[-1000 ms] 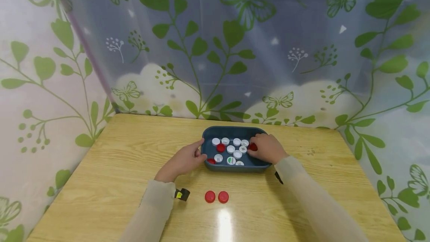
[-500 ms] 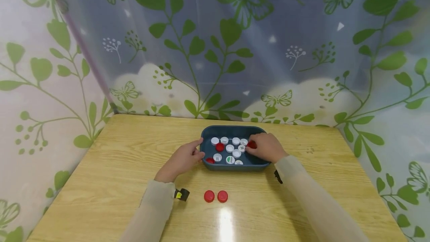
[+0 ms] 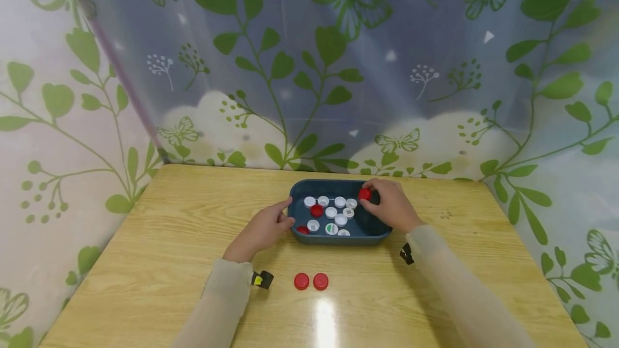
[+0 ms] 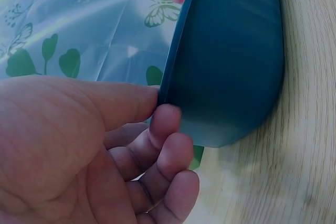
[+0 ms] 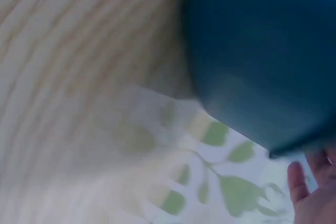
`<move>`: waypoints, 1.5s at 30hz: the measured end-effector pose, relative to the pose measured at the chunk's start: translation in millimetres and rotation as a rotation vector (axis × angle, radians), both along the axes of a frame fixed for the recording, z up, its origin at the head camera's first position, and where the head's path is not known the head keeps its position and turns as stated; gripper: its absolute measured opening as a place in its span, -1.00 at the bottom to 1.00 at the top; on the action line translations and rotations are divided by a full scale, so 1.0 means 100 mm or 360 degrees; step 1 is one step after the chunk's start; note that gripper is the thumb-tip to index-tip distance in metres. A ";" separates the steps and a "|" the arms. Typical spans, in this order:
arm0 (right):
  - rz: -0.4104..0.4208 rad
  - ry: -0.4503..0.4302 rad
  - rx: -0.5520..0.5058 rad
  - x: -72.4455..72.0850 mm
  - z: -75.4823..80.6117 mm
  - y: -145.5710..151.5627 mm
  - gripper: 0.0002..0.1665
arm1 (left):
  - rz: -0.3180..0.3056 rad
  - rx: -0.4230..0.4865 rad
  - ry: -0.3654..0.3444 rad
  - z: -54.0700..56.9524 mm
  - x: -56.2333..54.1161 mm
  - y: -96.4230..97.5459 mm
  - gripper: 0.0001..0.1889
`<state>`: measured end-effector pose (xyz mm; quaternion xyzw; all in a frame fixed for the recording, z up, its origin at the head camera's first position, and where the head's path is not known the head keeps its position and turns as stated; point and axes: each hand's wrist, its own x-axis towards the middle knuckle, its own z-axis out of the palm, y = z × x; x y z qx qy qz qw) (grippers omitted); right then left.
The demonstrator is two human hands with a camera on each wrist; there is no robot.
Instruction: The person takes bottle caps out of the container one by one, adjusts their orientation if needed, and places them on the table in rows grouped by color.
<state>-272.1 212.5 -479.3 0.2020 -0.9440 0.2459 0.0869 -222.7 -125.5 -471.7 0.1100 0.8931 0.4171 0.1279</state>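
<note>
In the head view, right of the frame's centre, the right hand has its grip pinched on a red cap, thumb on one side and fingertips on the other, over the right end of a dark blue tray. The left hand, near the middle of the frame, pinches the tray's left rim between thumb and forefinger — the left wrist view shows the remaining fingers bent beside the outer wall. Inside the tray lie white caps, one with a green mark, plus a red cap among them and another in the lower left corner. Two more red caps sit side by side on the wooden worktop, at the lower centre of the frame. A leaf-and-butterfly curtain fills the upper part. The right wrist view is blurred, with fingers at the lower right edge.
</note>
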 end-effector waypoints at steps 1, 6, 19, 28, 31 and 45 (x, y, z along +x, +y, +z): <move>0.0003 0.0023 -0.0041 0.04 0.06 0.01 -0.62 | -0.0003 -0.0004 0.0011 0.00 0.00 0.00 -0.34; 0.0171 0.0221 -0.0155 0.36 0.32 -0.02 -0.66 | -0.0006 -0.0034 0.0070 -0.01 -0.01 -0.01 -0.35; 0.0498 0.0434 0.0027 1.23 0.13 -0.35 -0.69 | 0.0001 -0.0087 0.0094 -0.04 -0.02 -0.03 -0.35; 0.0469 0.0150 0.0224 1.39 -0.13 -0.47 -0.81 | -0.0012 -0.0096 0.0081 -0.02 -0.01 -0.02 -0.33; 0.0463 0.0083 0.0263 1.39 -0.19 -0.49 -0.84 | -0.0015 -0.0093 0.0087 -0.01 -0.01 -0.01 -0.33; 0.0458 -0.0058 0.0397 1.40 -0.21 -0.50 -0.82 | -0.0033 -0.0097 0.0130 0.03 0.02 0.01 -0.35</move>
